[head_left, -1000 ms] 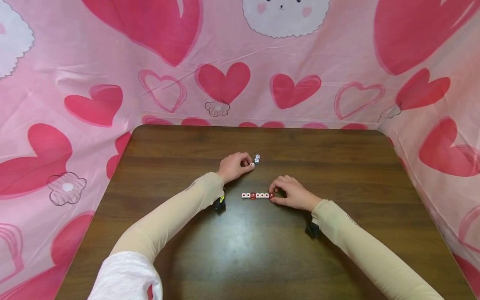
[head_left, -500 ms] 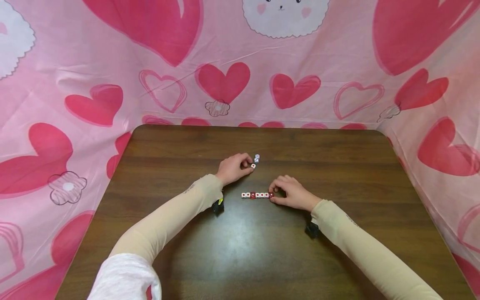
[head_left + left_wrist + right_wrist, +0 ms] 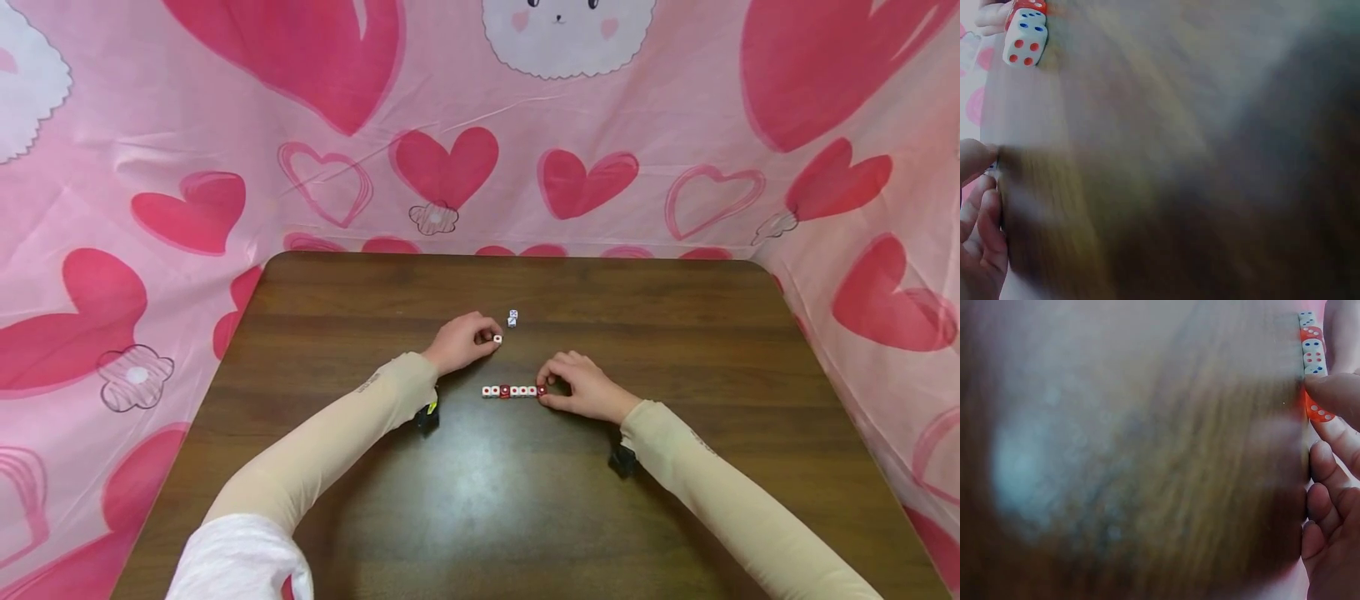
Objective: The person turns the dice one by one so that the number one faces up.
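Observation:
A white die (image 3: 497, 339) with a red pip on top is pinched between the thumb and fingers of my left hand (image 3: 462, 343). In the left wrist view, only a sliver of that die shows between thumb and fingertips. Closer to me lies a straight row of dice (image 3: 514, 391), mostly white with a red one among them. At its right end my right hand (image 3: 588, 388) pinches a red die (image 3: 1320, 411) between thumb and index finger. This red die touches or nearly touches its white neighbour. Two white dice (image 3: 513, 318) sit together beyond the left hand.
The dark wooden table (image 3: 480, 517) has rounded far corners. Pink cloth (image 3: 517, 92) printed with hearts hangs behind it and along both sides. Black wrist cameras (image 3: 622, 460) sit under each sleeve cuff.
My left hand has drawn the white die away from the two other white dice, slightly left and towards me. The right hand stays on the red die at the row's end.

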`<state>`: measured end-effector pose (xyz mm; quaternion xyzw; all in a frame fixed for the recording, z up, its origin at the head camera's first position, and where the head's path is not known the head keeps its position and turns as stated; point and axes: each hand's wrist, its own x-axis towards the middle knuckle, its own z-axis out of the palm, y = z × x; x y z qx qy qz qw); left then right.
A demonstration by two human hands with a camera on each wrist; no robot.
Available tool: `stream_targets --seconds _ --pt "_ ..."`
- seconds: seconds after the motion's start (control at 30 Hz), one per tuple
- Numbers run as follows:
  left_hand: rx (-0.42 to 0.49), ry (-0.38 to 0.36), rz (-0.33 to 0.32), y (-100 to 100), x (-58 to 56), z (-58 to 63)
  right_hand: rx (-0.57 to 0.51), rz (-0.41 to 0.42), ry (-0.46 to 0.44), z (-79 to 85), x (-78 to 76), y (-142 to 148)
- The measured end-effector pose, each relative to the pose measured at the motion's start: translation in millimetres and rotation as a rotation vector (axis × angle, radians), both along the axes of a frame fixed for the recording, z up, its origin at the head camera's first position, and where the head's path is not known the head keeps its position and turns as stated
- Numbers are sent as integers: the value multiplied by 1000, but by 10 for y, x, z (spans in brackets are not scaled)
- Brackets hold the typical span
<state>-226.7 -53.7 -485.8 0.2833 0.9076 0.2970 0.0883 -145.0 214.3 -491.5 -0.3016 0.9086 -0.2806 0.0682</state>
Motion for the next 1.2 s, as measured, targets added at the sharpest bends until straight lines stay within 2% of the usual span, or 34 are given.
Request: stream_targets --seconds 0.17,0.37,0.57,0.67,0.8,0.93,1.2 --pt "11 -19 -53 -91 78 31 13 -2 -5 23 7 -9" --pt "34 -34 -59 -202 196 29 16 -4 6 13 14 -4" --pt "54 -1 -109 -312 296 18 22 -5 8 -6 11 -4" --pt "59 -7 -120 -375 354 9 23 -6 2 -4 11 -10" --pt "44 -45 -138 -442 444 7 24 -9 -6 -1 11 -5" --pt "22 -53 -168 -485 533 7 24 -9 -5 9 14 -2" --pt "6 -20 -159 -488 598 -39 22 -8 -4 27 17 -15"
